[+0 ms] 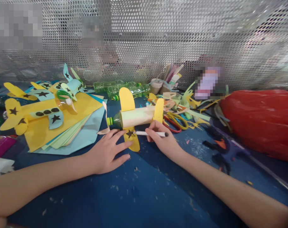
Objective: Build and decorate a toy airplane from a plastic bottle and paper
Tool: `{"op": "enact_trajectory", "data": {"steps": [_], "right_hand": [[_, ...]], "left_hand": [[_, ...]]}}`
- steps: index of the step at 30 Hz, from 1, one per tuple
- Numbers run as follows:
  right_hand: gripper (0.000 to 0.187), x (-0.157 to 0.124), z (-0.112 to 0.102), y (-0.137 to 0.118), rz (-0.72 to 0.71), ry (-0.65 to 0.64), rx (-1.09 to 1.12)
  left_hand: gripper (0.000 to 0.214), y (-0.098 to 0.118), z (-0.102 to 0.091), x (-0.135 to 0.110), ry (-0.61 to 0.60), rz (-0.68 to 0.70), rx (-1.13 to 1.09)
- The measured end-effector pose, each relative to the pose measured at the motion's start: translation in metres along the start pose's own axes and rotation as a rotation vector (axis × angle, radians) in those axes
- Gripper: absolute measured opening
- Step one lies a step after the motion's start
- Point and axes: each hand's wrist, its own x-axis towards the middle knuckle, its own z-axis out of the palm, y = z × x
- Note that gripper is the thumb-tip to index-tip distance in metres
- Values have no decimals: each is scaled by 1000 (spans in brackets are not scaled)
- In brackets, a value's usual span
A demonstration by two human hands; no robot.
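Through my distant view, the bottle plane (134, 118) lies at the clock's centre. At four o'clock, the right hand (163, 136) pinches a marker (148, 134) with closed fingers. At seven, the left hand (108, 153) spreads its fingers, gripping nothing, beside the near wing (135, 146). Its star (130, 134) seems nearly drawn; the far wing (127, 98), at eleven, looks plain, so I judge decoration is only part done.

Even light; soft shadow on the table (125, 202) below the fingers (122, 147); beyond them, mesh (139, 23) glints, partly blurred, partly pixelated.
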Motion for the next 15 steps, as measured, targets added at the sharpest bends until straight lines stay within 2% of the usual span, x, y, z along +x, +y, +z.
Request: {"op": "enact_trajectory", "data": {"steps": [15], "right_hand": [[24, 1, 0, 2, -13, -19, 6]], "left_hand": [[43, 0, -1, 0, -18, 7, 12]]}}
